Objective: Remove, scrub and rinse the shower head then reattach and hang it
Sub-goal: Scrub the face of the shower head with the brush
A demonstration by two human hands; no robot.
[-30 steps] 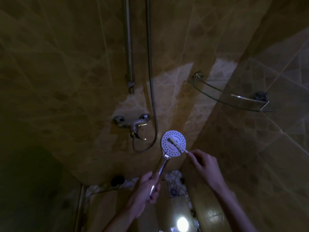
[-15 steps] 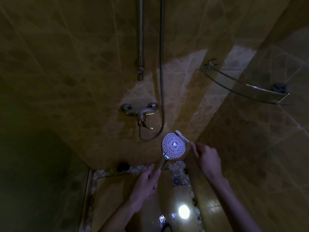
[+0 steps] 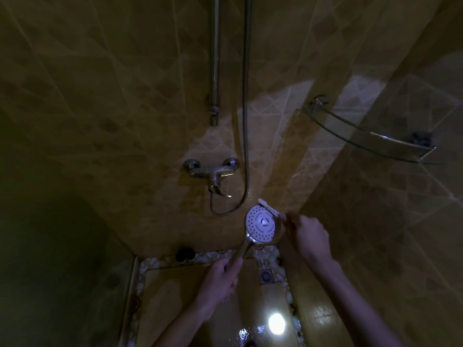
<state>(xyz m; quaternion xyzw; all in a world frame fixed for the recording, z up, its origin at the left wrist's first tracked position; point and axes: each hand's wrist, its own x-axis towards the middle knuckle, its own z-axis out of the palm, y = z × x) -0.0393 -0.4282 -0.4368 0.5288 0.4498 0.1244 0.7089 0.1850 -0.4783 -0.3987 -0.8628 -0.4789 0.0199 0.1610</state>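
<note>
My left hand [image 3: 220,279] grips the shower head [image 3: 260,225] by its handle, face up over the floor, while my right hand [image 3: 309,235] pinches a toothbrush [image 3: 268,207] at the head's far rim; I judge short strokes across the nozzles work best. The hose [image 3: 246,121] loops near the mixer tap [image 3: 213,171], the glass shelf [image 3: 363,136] stays clear, and dim light hides the grime.

Before you, dim brown tiled walls [image 3: 100,96] fill the frame, a glass corner shelf [image 3: 363,136] sits upper right, and a bright light reflection [image 3: 276,323] marks the wet floor [image 3: 175,309] at bottom centre.
</note>
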